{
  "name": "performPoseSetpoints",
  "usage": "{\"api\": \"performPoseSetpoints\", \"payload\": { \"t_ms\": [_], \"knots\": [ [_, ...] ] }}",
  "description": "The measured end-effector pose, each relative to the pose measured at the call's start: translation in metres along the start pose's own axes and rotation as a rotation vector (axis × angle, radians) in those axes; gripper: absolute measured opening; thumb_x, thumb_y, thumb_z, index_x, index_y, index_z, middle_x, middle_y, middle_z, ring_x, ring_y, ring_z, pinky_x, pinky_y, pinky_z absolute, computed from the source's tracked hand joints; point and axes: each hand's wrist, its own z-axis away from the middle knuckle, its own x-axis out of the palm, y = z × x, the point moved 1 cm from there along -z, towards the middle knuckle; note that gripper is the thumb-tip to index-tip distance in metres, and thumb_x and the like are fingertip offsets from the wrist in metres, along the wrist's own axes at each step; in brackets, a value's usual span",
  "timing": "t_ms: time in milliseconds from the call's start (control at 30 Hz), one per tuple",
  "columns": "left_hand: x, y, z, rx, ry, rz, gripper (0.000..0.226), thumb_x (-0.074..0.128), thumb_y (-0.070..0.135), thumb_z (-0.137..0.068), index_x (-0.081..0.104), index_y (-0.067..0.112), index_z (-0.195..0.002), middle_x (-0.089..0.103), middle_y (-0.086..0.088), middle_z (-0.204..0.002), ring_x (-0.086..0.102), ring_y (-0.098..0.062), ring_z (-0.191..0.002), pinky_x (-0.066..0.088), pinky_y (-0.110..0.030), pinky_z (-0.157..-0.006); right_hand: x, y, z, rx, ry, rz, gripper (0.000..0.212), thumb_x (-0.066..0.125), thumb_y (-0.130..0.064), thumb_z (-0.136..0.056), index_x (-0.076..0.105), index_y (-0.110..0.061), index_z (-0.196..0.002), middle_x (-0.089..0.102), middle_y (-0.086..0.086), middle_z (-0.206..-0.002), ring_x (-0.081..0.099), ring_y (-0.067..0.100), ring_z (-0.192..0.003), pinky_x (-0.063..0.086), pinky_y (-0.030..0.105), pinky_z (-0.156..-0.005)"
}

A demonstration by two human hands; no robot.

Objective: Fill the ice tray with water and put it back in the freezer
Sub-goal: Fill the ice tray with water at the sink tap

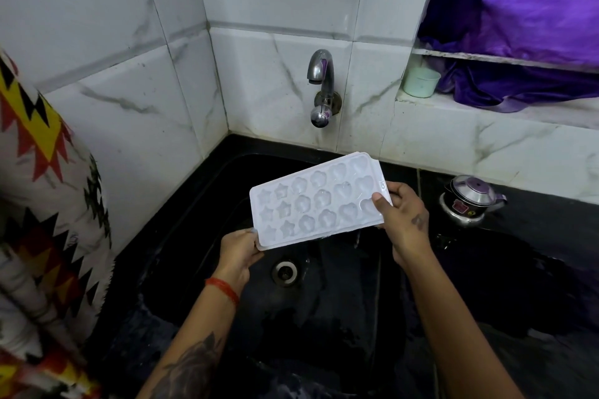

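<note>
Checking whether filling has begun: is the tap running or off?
Off: no stream falls from the tap spout above the ice tray.

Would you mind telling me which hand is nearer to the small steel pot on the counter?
The right hand, gripping the ice tray at its right end, is just left of the steel pot. The left hand holds the tray's opposite end, farther away.

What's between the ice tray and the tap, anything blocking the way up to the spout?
Nothing visible. The ice tray is held over the sink by the left hand and right hand, one at each end. The tap sits on the wall above it, with only open space between them.
</note>
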Motion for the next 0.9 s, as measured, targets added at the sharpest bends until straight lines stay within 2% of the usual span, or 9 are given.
{"api": "performPoseSetpoints", "payload": {
  "t_ms": [100,200,233,333,400,533,667,900],
  "knots": [
    [0.001,-0.001,-0.003,-0.005,-0.02,-0.031,0.025,0.044,-0.009,-0.09,0.061,0.005,-0.078,0.062,-0.012,-0.077,0.059,-0.018,-0.065,0.048,-0.015,-0.04,0.004,-0.003,0.001,-0.058,0.004,0.031,0.016,0.061,-0.012,-0.088,0.059,-0.02,-0.102,0.069,0.008,-0.102,0.065,0.018,-0.091,0.048,0.026,-0.076],
    [0.003,0.002,-0.002,0.006,-0.044,-0.063,0.023,0.043,-0.007,-0.091,0.062,-0.001,-0.102,0.063,-0.01,-0.074,0.059,-0.016,-0.057,0.048,-0.017,-0.041,0.006,-0.004,0.002,-0.108,-0.005,0.061,0.016,0.061,-0.013,-0.088,0.059,-0.02,-0.102,0.069,0.007,-0.102,0.065,0.019,-0.093,0.047,0.025,-0.075],
    [0.003,0.003,-0.002,0.013,-0.059,-0.066,0.027,0.042,-0.008,-0.091,0.06,0.001,-0.108,0.064,-0.008,-0.076,0.06,-0.015,-0.058,0.049,-0.018,-0.043,0.006,-0.005,0.002,-0.119,-0.01,0.06,0.016,0.061,-0.013,-0.089,0.058,-0.021,-0.102,0.069,0.007,-0.102,0.065,0.019,-0.093,0.048,0.024,-0.075],
    [0.002,0.008,0.0,0.029,-0.111,-0.07,0.047,0.041,-0.01,-0.089,0.049,0.013,-0.129,0.065,-0.005,-0.09,0.062,-0.019,-0.077,0.052,-0.028,-0.065,0.005,-0.005,0.001,-0.141,-0.028,0.054,0.016,0.06,-0.013,-0.089,0.058,-0.02,-0.103,0.068,0.006,-0.101,0.065,0.019,-0.093,0.048,0.023,-0.072],
    [0.001,0.01,-0.002,0.032,-0.135,-0.065,0.058,0.039,-0.01,-0.089,0.04,0.017,-0.14,0.065,-0.005,-0.095,0.061,-0.02,-0.079,0.049,-0.03,-0.067,0.005,-0.005,0.0,-0.147,-0.04,0.053,0.017,0.06,-0.013,-0.09,0.057,-0.021,-0.104,0.068,0.005,-0.102,0.065,0.019,-0.094,0.049,0.025,-0.074],
    [-0.001,0.013,-0.005,0.04,-0.148,-0.058,0.058,0.039,-0.006,-0.092,0.034,0.02,-0.143,0.063,-0.008,-0.11,0.062,-0.021,-0.082,0.05,-0.031,-0.069,0.004,-0.002,-0.002,-0.159,-0.067,0.049,0.019,0.059,-0.013,-0.09,0.055,-0.023,-0.106,0.068,0.004,-0.104,0.065,0.019,-0.097,0.052,0.032,-0.081],
    [0.0,0.014,-0.006,0.042,-0.17,-0.017,0.053,0.039,-0.005,-0.093,0.036,0.017,-0.142,0.063,-0.001,-0.096,0.062,-0.02,-0.083,0.048,-0.03,-0.068,0.001,-0.002,-0.001,-0.192,-0.102,0.035,0.021,0.057,-0.011,-0.091,0.054,-0.023,-0.108,0.067,0.004,-0.108,0.064,0.018,-0.1,0.051,0.032,-0.082],
    [0.0,0.014,-0.01,0.068,-0.178,-0.014,0.049,0.035,-0.005,-0.094,0.039,0.019,-0.137,0.063,-0.001,-0.099,0.061,-0.019,-0.088,0.047,-0.032,-0.074,0.001,0.0,-0.002,-0.196,-0.142,-0.006,0.026,0.055,-0.008,-0.093,0.052,-0.026,-0.111,0.067,0.003,-0.111,0.063,0.017,-0.103,0.05,0.029,-0.084]
  ]
}}
